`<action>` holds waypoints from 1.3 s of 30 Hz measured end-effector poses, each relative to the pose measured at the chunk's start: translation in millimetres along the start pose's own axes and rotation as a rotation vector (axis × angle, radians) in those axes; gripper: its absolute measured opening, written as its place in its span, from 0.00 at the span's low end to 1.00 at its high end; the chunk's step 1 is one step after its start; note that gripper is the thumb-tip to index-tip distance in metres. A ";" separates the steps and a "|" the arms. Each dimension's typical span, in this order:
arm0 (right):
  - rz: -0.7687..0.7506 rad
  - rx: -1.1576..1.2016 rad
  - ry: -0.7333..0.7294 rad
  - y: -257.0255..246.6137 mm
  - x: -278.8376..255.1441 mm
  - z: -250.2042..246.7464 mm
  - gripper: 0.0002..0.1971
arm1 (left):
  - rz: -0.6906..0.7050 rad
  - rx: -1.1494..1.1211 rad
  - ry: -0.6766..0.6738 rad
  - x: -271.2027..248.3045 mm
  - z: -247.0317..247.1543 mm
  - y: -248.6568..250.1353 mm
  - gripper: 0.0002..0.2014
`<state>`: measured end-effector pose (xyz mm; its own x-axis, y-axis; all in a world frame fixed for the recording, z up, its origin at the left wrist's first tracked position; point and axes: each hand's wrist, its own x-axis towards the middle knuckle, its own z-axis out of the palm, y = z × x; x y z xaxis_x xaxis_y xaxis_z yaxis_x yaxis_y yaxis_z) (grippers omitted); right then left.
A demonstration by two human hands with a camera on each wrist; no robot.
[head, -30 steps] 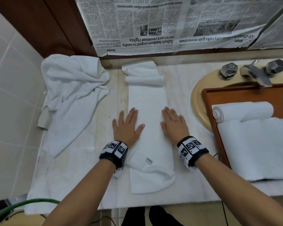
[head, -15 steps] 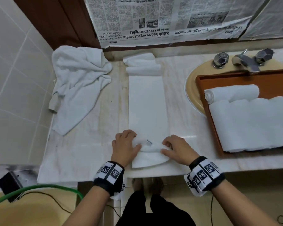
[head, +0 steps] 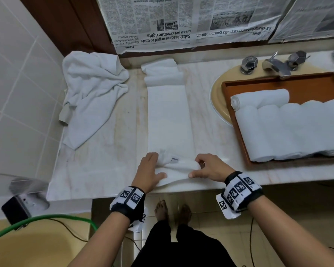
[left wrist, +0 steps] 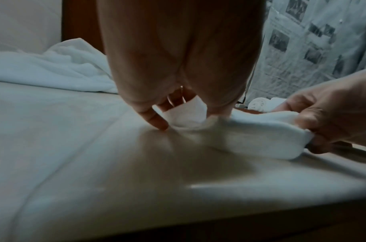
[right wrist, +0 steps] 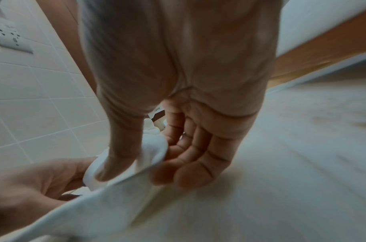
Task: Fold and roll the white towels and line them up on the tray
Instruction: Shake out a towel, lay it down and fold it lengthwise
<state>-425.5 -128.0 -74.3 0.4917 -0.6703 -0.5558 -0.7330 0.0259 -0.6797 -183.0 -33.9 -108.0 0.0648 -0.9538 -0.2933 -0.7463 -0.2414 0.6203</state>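
Long folded white towel (head: 170,120) laid flat on the marble counter (head: 96,166), running straight away from the grip toward the newspaper-covered wall (head: 181,22); far end bunched into loose folds. Near end turned over into the start of a roll, small tag showing on top between the two hands. Left hand (head: 148,171) gripping the left end of that roll, fingers curled over it and thumb lying along the near flap. Right hand (head: 206,167) pinching the right end, thumb pressed on the cloth from the near side and fingers curled behind. Seen from the left wrist, cloth tucked under the left fingers (left wrist: 157,119), with the right hand (left wrist: 333,114) clamped on the opposite end. From the right wrist, thumb (right wrist: 117,157) pressing into the fold.

Right of the grip and farther out, wooden tray (head: 239,128) set across the sink basin (head: 218,101), holding one rolled towel (head: 258,98) at its far side and a row of others (head: 289,132) packed side by side. Left of the grip, a crumpled towel (head: 89,97) heaped against the tiled wall. Beyond the tray, faucet (head: 274,64). Below the grip, counter edge, bare feet and a green hose (head: 41,218).
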 end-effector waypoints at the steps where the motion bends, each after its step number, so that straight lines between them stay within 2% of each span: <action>1: -0.013 0.041 0.032 3.7 -3.0 0.4 0.22 | 0.004 -0.002 0.021 -1.5 0.8 -2.7 0.27; 6: -0.038 0.153 0.232 24.4 -15.5 4.9 0.10 | -0.023 0.032 0.091 -5.8 3.3 -13.6 0.39; 10: -0.075 0.103 0.209 25.8 -17.9 11.7 0.04 | 0.037 0.069 0.127 -7.5 6.6 -13.4 0.37; 12: -0.075 0.175 0.200 19.2 -17.5 12.7 0.06 | 0.069 0.083 0.147 -7.8 8.5 -14.9 0.37; 19: -0.117 0.257 0.135 1.0 -15.8 12.5 0.08 | 0.060 0.071 0.167 -2.7 11.8 -22.0 0.28; 24: -0.156 0.282 0.195 3.0 -14.5 11.6 0.04 | 0.106 0.026 0.191 -3.3 14.7 -26.3 0.12; 27: -0.149 0.261 0.189 7.5 -13.8 15.4 0.05 | 0.129 0.014 0.225 -3.9 16.4 -26.4 0.15; 29: -0.135 0.239 0.174 9.0 -14.6 19.1 0.07 | 0.125 0.027 0.234 -3.4 17.1 -26.5 0.20; 32: -0.142 0.200 0.194 12.1 -17.1 24.3 0.04 | 0.108 0.032 0.213 -4.5 16.1 -25.0 0.27; 36: -0.176 0.079 0.335 21.8 -24.2 23.2 0.02 | 0.138 -0.001 0.213 -8.6 11.6 -26.3 0.18; 39: -0.222 0.036 0.356 33.2 -31.5 25.2 0.02 | 0.128 -0.022 0.207 -11.4 9.1 -25.7 0.13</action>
<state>-453.5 -87.3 -91.4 0.4379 -0.8768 -0.1986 -0.6076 -0.1259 -0.7842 -170.6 -15.1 -127.2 0.1064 -0.9927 -0.0571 -0.7426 -0.1176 0.6593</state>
